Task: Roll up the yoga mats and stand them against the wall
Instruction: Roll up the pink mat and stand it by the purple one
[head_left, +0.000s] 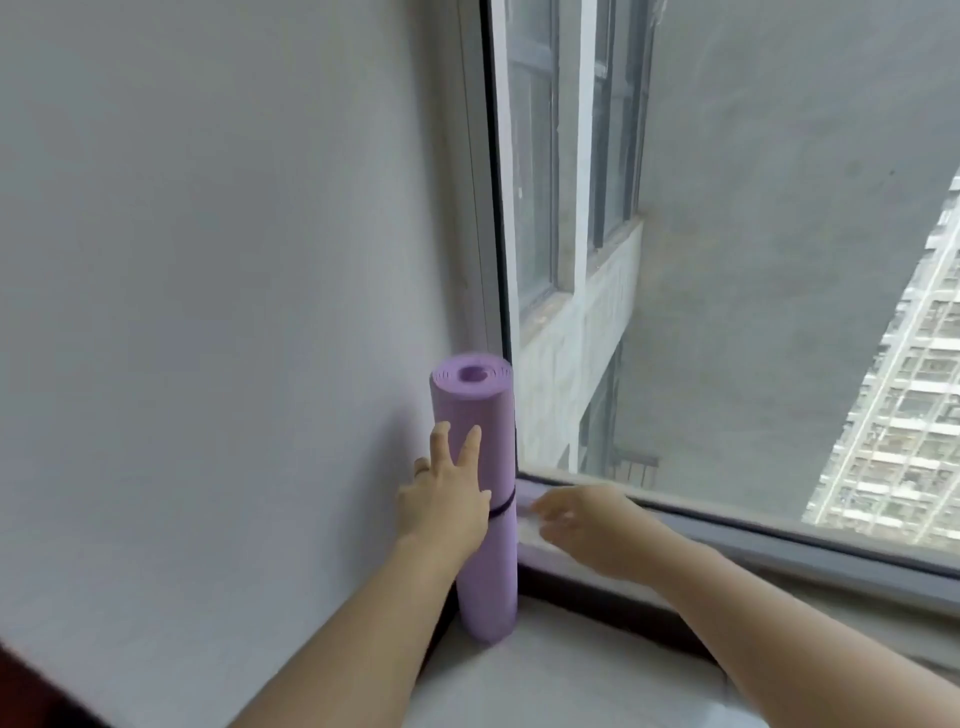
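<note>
A rolled purple yoga mat (480, 415) stands upright in the corner where the white wall (208, 260) meets the window frame. A dark band circles it about halfway down. My left hand (447, 493) rests against the mat's left side with straight, spread fingers. To the right of the mat, my right hand (576, 517) hovers just beside it over the window sill, blurred, with its fingers loosely extended and nothing in them.
A large window (727, 260) fills the right side, with a grey sill (779, 551) along its bottom edge. A pale floor or ledge (545, 686) lies under the mat. A dark reddish object (26, 696) shows at the bottom left corner.
</note>
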